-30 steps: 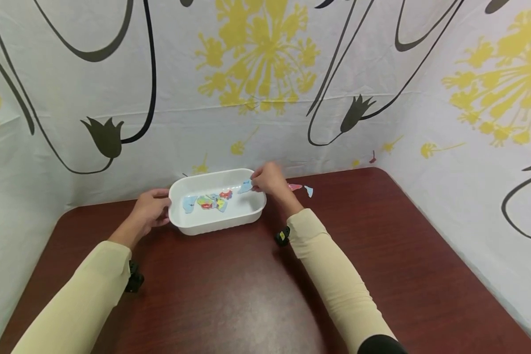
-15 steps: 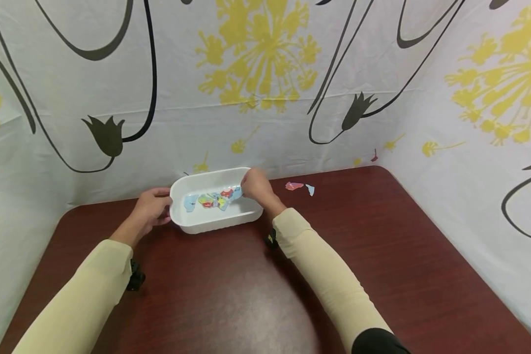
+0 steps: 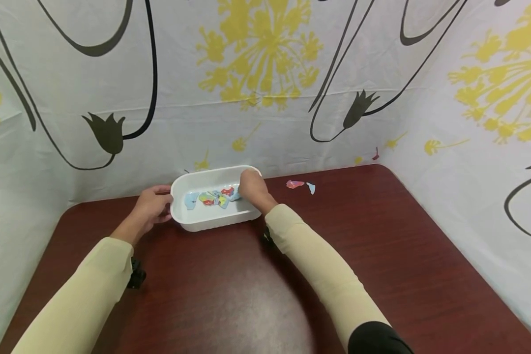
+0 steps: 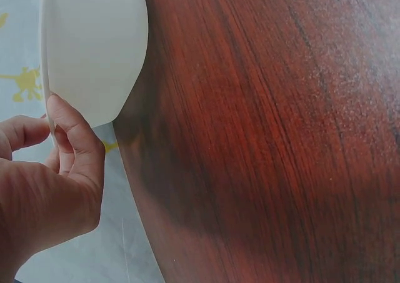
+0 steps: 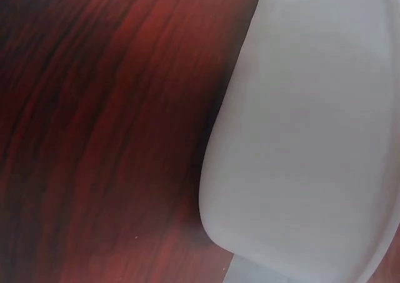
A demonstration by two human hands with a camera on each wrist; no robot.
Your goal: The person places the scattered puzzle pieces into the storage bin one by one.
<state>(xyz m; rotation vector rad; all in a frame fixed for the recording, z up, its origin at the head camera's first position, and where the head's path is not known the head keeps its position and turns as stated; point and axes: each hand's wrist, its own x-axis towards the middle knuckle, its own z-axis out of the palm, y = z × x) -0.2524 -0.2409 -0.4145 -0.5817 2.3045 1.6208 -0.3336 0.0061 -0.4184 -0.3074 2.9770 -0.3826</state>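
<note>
A white oblong tray (image 3: 194, 223) stands near the back edge of the table. My left hand (image 3: 152, 206) grips its left end, thumb and fingers pinching the rim, as the left wrist view also shows. Several flat, irregular, colourful puzzle pieces (image 3: 208, 199) lie inside. My right hand (image 3: 253, 188) reaches over the tray's right end, down among them. A light blue puzzle piece (image 3: 236, 194) shows at its fingers, partly covered; the fingertips are hidden behind the hand. In the right wrist view only the tray's outer wall (image 5: 306, 133) appears, without the hand.
Right of the tray, a pink-red puzzle piece (image 3: 294, 184) and a small light blue one (image 3: 311, 188) lie on the dark red-brown table (image 3: 230, 280). A white cloth (image 3: 168, 118) with flower prints hangs close behind the table's back edge.
My right hand has moved left and down into the tray, bringing the light blue piece beside the others. The two loose pieces on the table have come into fuller view. The left hand stays put.
</note>
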